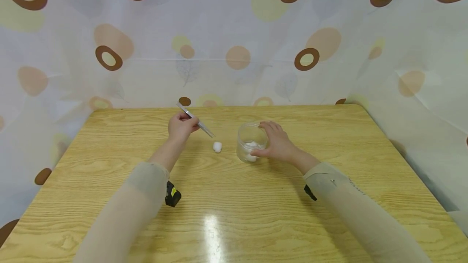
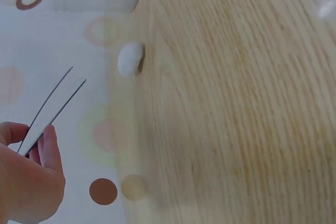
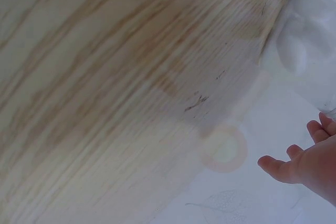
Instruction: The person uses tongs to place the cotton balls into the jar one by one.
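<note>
Metal tweezers [image 1: 204, 128] are pinched between the thumb and fingers of my left hand [image 1: 181, 127]. Their two tips stand apart with nothing between them, as the left wrist view shows. Just beyond the tips a white cotton ball [image 1: 217, 147] lies on the table; the tweezers do not touch it. My right hand [image 1: 277, 143] holds a clear, open-topped jar [image 1: 241, 149] from its right side, thumb across the front and fingers at the back rim. Several white cotton balls [image 1: 251, 158] lie inside the jar.
The wooden table [image 1: 234, 198] carries the jar and the loose cotton ball near its far half. Behind it hangs a patterned curtain [image 1: 219, 31], which also runs along both sides. A black wrist device [image 1: 172, 195] sits under the left forearm.
</note>
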A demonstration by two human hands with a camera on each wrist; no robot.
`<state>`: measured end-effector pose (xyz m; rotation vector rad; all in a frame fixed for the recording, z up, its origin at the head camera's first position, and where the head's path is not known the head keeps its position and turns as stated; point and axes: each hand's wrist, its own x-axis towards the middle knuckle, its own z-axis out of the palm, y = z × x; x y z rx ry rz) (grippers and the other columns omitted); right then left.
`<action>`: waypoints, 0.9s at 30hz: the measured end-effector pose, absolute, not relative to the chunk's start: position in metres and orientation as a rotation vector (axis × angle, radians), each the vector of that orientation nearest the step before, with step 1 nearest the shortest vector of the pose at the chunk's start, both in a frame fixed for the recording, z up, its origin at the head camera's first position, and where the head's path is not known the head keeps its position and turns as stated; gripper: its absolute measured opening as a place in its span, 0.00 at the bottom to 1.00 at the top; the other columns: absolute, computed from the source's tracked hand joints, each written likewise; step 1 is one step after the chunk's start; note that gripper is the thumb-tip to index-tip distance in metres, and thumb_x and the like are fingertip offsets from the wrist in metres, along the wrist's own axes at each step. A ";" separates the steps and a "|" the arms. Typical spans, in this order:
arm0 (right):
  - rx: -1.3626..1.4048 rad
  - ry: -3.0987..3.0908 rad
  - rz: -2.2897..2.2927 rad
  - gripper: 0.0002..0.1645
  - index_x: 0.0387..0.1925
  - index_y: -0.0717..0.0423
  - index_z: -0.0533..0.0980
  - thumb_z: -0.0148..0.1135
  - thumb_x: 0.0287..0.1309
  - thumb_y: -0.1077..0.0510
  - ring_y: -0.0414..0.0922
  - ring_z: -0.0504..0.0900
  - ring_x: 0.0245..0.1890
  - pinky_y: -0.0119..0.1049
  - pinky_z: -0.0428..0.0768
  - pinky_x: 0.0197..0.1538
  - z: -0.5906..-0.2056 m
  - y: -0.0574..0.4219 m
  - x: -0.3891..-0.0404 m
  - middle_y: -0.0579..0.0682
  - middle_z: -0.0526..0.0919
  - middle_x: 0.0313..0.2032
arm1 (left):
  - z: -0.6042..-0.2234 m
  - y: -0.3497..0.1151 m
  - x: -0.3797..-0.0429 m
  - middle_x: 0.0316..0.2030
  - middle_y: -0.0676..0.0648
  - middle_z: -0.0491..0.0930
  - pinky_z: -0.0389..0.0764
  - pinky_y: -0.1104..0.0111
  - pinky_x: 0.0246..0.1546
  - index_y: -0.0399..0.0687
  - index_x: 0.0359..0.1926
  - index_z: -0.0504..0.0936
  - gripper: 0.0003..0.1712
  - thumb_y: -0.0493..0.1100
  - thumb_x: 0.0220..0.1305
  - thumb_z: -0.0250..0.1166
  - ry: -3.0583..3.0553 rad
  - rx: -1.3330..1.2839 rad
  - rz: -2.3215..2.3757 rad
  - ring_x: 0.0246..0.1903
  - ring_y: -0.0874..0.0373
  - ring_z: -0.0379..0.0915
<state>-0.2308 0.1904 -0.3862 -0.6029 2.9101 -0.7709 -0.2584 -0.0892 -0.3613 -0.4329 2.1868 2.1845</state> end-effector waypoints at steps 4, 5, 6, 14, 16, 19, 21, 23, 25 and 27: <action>-0.609 2.909 -0.779 0.52 0.65 0.64 0.56 0.70 0.46 0.43 0.62 0.47 0.70 0.67 0.51 0.69 -0.386 0.191 -0.231 0.63 0.55 0.68 | -0.369 -0.093 -0.257 0.35 0.47 0.72 0.84 0.75 0.42 0.30 0.52 0.67 0.19 0.32 0.60 0.57 2.231 -0.454 2.150 0.28 0.65 0.74; -0.611 2.909 -0.780 0.52 0.65 0.64 0.56 0.70 0.46 0.43 0.63 0.47 0.70 0.67 0.51 0.69 -0.386 0.191 -0.230 0.63 0.55 0.67 | -0.371 -0.093 -0.257 0.34 0.47 0.72 0.85 0.75 0.41 0.30 0.51 0.68 0.19 0.32 0.59 0.57 2.232 -0.463 2.147 0.28 0.65 0.74; -0.611 2.908 -0.783 0.52 0.65 0.64 0.56 0.70 0.46 0.43 0.63 0.47 0.70 0.67 0.51 0.69 -0.386 0.191 -0.230 0.63 0.55 0.68 | -0.373 -0.093 -0.257 0.34 0.47 0.72 0.85 0.76 0.40 0.30 0.51 0.68 0.18 0.31 0.59 0.57 2.235 -0.468 2.143 0.27 0.65 0.74; -0.604 2.906 -0.783 0.53 0.65 0.64 0.56 0.70 0.46 0.42 0.62 0.48 0.70 0.66 0.51 0.69 -0.387 0.192 -0.231 0.62 0.56 0.67 | -0.385 -0.088 -0.255 0.33 0.47 0.72 0.85 0.76 0.37 0.31 0.48 0.69 0.16 0.31 0.58 0.58 2.264 -0.478 2.144 0.24 0.66 0.74; -0.602 2.910 -0.780 0.53 0.65 0.63 0.56 0.70 0.46 0.42 0.62 0.48 0.70 0.66 0.52 0.69 -0.388 0.192 -0.231 0.63 0.56 0.67 | -0.387 -0.086 -0.255 0.33 0.46 0.72 0.85 0.74 0.39 0.31 0.49 0.69 0.17 0.32 0.58 0.59 2.279 -0.468 2.137 0.24 0.66 0.74; -0.605 2.909 -0.782 0.53 0.65 0.63 0.56 0.70 0.46 0.43 0.62 0.48 0.70 0.66 0.52 0.69 -0.388 0.192 -0.232 0.63 0.56 0.67 | -0.388 -0.084 -0.255 0.33 0.46 0.72 0.85 0.71 0.42 0.31 0.48 0.69 0.16 0.32 0.58 0.60 2.293 -0.459 2.129 0.24 0.66 0.74; -0.608 2.905 -0.790 0.53 0.65 0.64 0.56 0.70 0.46 0.43 0.62 0.48 0.69 0.66 0.52 0.69 -0.388 0.192 -0.231 0.63 0.56 0.67 | -0.390 -0.083 -0.255 0.32 0.47 0.72 0.85 0.70 0.42 0.31 0.47 0.70 0.16 0.32 0.59 0.60 2.297 -0.462 2.125 0.23 0.66 0.74; -0.610 2.902 -0.795 0.53 0.65 0.64 0.56 0.70 0.46 0.43 0.62 0.48 0.69 0.66 0.52 0.69 -0.388 0.192 -0.231 0.63 0.56 0.67 | -0.391 -0.081 -0.255 0.33 0.46 0.73 0.85 0.71 0.42 0.30 0.47 0.70 0.16 0.32 0.59 0.60 2.302 -0.461 2.123 0.24 0.66 0.74; -0.609 2.901 -0.796 0.53 0.65 0.64 0.56 0.70 0.46 0.43 0.61 0.48 0.69 0.66 0.52 0.69 -0.388 0.192 -0.231 0.63 0.56 0.67 | -0.393 -0.080 -0.255 0.33 0.45 0.73 0.85 0.71 0.42 0.30 0.47 0.70 0.16 0.32 0.59 0.60 2.313 -0.447 2.120 0.25 0.64 0.74; -0.609 2.903 -0.797 0.53 0.65 0.64 0.56 0.70 0.46 0.43 0.62 0.49 0.69 0.65 0.52 0.69 -0.387 0.192 -0.231 0.63 0.57 0.67 | -0.395 -0.079 -0.256 0.34 0.43 0.74 0.86 0.70 0.41 0.30 0.46 0.71 0.15 0.32 0.58 0.60 2.322 -0.430 2.125 0.27 0.62 0.76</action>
